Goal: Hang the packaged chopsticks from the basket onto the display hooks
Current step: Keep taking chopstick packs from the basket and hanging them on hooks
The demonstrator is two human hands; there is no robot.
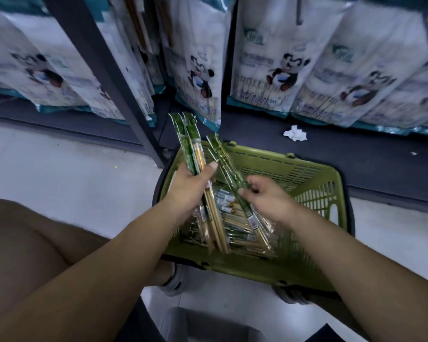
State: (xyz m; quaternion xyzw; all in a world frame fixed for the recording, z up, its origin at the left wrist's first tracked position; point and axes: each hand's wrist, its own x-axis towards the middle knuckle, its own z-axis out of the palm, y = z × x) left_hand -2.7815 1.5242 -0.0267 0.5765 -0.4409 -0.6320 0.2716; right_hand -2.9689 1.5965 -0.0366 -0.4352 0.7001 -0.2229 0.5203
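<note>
Gripped in left hand (188,186): bundle of chopstick packs (193,144), green header ends fanned up and away, bamboo tips pointing down over the basket. Thumb pressed across the front of the bundle, other fingers curled behind it and mostly hidden.

Pinched in right hand (267,196): single chopstick pack (223,159), slanted, green end up-left and just beside the bundle, lower end over the basket. Thumb and curled fingers closed on its middle; exact contact blurred, cannot tell which fingers.

Below both hands: green plastic basket (307,169) on the floor, loose packs (235,230) piled across its bottom, lying at mixed angles.

Behind the basket: dark shelf base with crumpled white tissue (295,133) on it, well apart from the basket. Dark upright post (109,77) to the left.

Hanging above: rows of white panda-print bags (277,58), teal bottom edges.

Near side: grey shoe (176,280) at the basket's near-left corner, bare knee (22,243) lower left, pale floor (59,164).
</note>
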